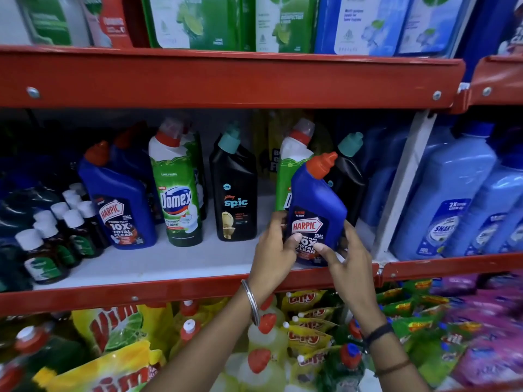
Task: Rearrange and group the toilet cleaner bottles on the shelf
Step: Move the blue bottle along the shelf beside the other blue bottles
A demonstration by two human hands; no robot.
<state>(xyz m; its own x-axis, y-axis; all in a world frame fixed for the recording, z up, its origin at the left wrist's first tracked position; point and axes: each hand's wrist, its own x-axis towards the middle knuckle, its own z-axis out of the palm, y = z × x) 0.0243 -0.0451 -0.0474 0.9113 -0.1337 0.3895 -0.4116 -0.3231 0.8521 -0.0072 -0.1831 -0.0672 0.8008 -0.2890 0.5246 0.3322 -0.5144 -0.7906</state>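
Observation:
A blue Harpic bottle point(317, 199) with a red cap is tilted at the front right of the middle shelf point(158, 264). My left hand point(273, 250) grips its lower left side and my right hand point(349, 264) its lower right side. Behind it stand a green Domex bottle point(291, 162) and a black Spic bottle point(349, 168), both partly hidden. Further left in a row stand another blue Harpic bottle point(119, 205), a green Domex bottle point(177, 188) and a black Spic bottle point(236, 193).
Small dark bottles with white caps point(53, 233) crowd the shelf's left end. Large light-blue bottles point(452, 199) fill the right bay beyond a white upright point(402, 188). A red shelf beam point(226, 80) runs overhead. Yellow pouches and dish-liquid bottles point(263, 335) sit below.

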